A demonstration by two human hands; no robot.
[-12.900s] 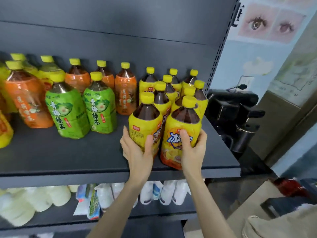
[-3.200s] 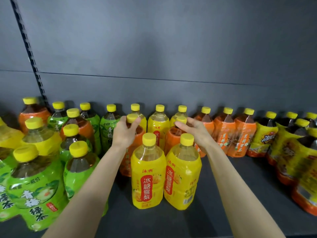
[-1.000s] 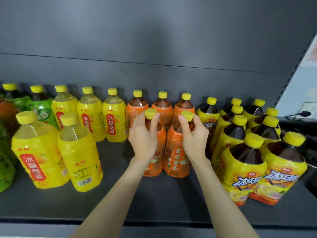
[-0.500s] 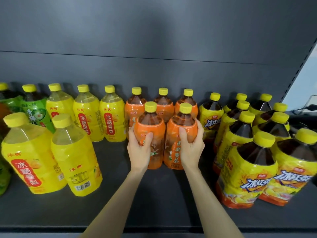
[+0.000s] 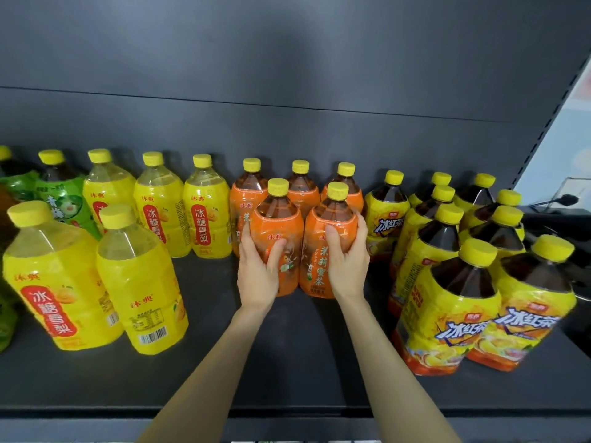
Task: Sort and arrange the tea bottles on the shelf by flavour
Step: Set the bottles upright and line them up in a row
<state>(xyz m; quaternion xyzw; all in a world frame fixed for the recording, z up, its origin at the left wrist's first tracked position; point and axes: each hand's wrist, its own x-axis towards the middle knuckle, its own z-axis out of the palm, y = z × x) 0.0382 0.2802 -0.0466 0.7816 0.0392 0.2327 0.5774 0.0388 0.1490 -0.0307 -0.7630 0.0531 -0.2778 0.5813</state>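
Note:
Two orange-labelled tea bottles stand side by side at the middle of the dark shelf (image 5: 287, 353). My left hand (image 5: 259, 270) grips the left orange bottle (image 5: 278, 225) round its body. My right hand (image 5: 347, 260) grips the right orange bottle (image 5: 329, 225) the same way. Three more orange bottles (image 5: 300, 187) stand in a row just behind them. Pale yellow pear-drink bottles (image 5: 204, 212) stand to the left, two of them nearer the front (image 5: 140, 282). Dark iced-tea bottles with yellow labels (image 5: 447, 282) crowd the right side.
Green-labelled bottles (image 5: 60, 199) stand at the far left, partly cut off by the frame. The shelf's back panel (image 5: 287, 129) rises behind all rows. A slotted upright (image 5: 550, 123) marks the right end of the shelf. Bare shelf surface lies in front of my hands.
In the last half second the hands and the two orange bottles have hardly moved. A second ago my hands were up at the bottles' necks; now they grip the bodies.

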